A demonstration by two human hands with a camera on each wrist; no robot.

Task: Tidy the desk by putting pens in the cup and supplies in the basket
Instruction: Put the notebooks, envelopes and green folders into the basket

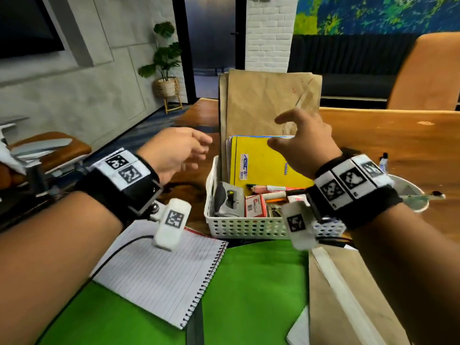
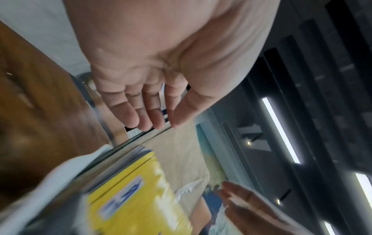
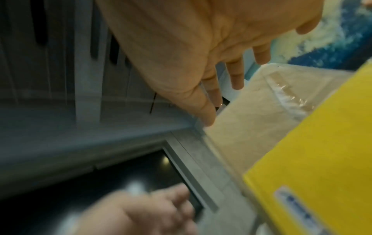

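Note:
A white perforated basket (image 1: 245, 227) stands on the wooden desk and holds a yellow notebook (image 1: 263, 163), brown envelopes (image 1: 266, 100), a grey hole punch (image 1: 227, 199), a red-and-white box (image 1: 256, 206) and some pens. My left hand (image 1: 179, 151) hovers left of the basket with relaxed, empty fingers (image 2: 153, 114). My right hand (image 1: 302, 143) floats above the notebook's top edge, its fingers (image 3: 235, 74) spread and holding nothing. A white cup (image 1: 410, 195) with pens sits behind my right wrist. The yellow notebook (image 2: 138, 187) (image 3: 314, 159) shows blurred in both wrist views.
A lined spiral notepad (image 1: 161, 272) lies on a green folder (image 1: 249, 295) in front of the basket. A brown envelope (image 1: 348, 295) lies at the near right. A black marker (image 1: 384, 160) stands beyond the cup. An orange chair (image 1: 428, 70) is at the desk's far side.

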